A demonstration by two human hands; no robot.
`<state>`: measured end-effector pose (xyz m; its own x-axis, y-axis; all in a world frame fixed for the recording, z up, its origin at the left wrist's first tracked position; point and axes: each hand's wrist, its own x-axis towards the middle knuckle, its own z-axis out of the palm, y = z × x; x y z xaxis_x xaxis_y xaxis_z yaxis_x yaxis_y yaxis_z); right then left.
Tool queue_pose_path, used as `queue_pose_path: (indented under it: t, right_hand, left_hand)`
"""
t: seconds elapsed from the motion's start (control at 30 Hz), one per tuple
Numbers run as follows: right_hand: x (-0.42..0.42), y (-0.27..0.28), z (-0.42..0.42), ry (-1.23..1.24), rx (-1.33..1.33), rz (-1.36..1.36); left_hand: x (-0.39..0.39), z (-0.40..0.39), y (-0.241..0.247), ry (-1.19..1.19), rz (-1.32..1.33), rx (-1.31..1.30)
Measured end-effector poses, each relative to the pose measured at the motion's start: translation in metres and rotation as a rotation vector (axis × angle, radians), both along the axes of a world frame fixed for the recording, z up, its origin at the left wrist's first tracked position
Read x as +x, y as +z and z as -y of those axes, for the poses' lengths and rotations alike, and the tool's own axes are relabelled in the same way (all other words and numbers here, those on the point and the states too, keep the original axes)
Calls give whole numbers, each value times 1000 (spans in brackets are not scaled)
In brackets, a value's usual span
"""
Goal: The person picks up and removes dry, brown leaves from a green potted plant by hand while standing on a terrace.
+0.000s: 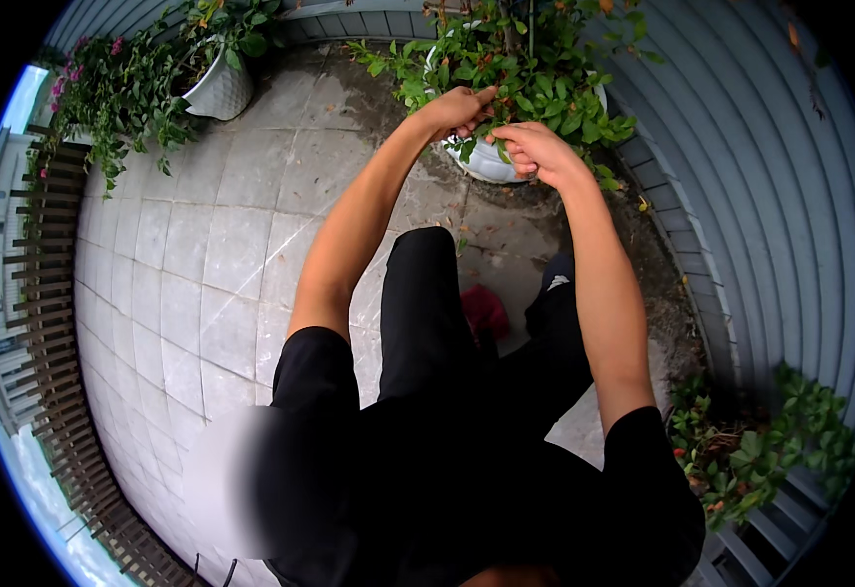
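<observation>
A bushy green plant (pixel 545 95) grows in a white pot (pixel 488 161) before me, its leaves spilling over the rim. My left hand (pixel 460 112) reaches into the front of the foliage, fingers curled around a leafy stem. Close by on the right, my right hand (pixel 535 152) pinches a sprig between thumb and forefinger, just above the pot's front rim. The two sets of fingertips are a short distance apart. Leaves partly hide what each hand grips.
Grey corrugated siding (pixel 736 147) curves close on the right. Another white planter (pixel 222 88) and pink-flowered trailing plants (pixel 127 110) stand at the back left. A slatted wooden railing (pixel 46 293) edges the paved floor (pixel 237 242). A red item (pixel 485 312) lies between my legs.
</observation>
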<state>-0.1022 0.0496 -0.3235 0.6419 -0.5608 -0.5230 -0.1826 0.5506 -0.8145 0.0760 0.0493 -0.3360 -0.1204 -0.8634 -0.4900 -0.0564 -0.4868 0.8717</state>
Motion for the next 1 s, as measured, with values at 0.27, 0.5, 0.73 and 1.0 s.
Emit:
queue_pose_path:
  t: [0.27, 0.5, 0.73, 1.0]
  right_hand:
    - [19, -10, -17, -20, -126, -74]
    - [33, -17, -26, -10, -293, -227]
    - [47, -20, -34, -158, -321, -100]
    - [39, -29, -4, -703, -439, -158]
  left_hand:
    - [19, -7, -4, -232, 133, 18]
    - [30, 4, -7, 42, -180, -133]
    - [18, 18, -10, -153, 87, -331]
    - [-6, 42, 97, -52, 71, -453]
